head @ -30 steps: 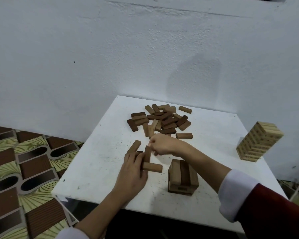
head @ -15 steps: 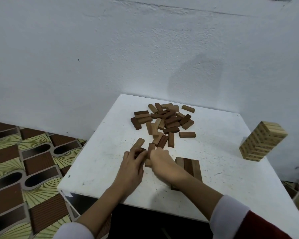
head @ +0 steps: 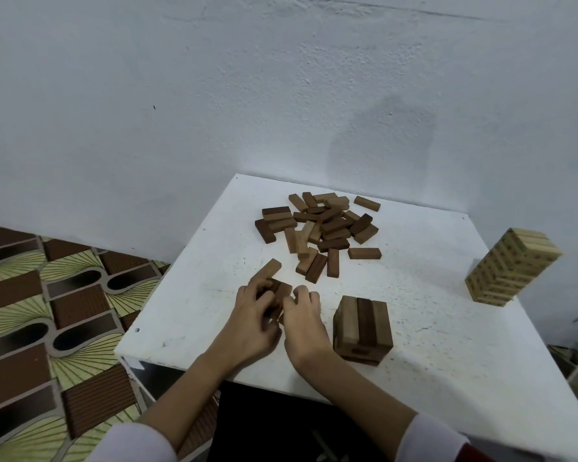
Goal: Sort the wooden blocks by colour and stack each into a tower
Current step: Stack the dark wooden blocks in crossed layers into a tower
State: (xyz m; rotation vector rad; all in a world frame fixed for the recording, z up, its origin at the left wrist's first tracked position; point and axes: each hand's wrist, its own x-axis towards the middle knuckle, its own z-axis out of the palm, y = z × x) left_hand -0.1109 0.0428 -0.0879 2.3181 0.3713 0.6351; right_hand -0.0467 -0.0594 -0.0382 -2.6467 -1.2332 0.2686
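1. No brand or label readable; the pale tower shows dark marks on its block sides, too small to read.
2. Pale light-wood block tower (head: 511, 266), one, many layers, stands leaning in view at the right side of the white square counter (head: 431, 311), well apart from everything else.
3. Short brown wooden block stack (head: 362, 330), one, near the front middle of the counter; top layer is three blocks side by side, light, dark, light; a few layers below, exact count unclear.
4. Loose pile of brown wooden blocks (head: 321, 226) toward the back of the counter, mixed dark and mid brown, roughly thirty, overlapping so no exact count.
5. Single mid-brown wooden block (head: 267, 269) lies flat just beyond the left fingers.
6. Left hand (head: 252, 323) and right hand (head: 302, 323) side by side just left of the short stack, fingers curled around a small cluster of dark brown blocks (head: 279, 290) between them; number held cannot be told, perhaps two or three.
7. White cuffs on both wrists, red sleeve edge at lower right.
8. Room: rough white plaster wall (head: 214, 95) behind the counter; patterned floor (head: 47, 311) at left with brown, green and black shapes.
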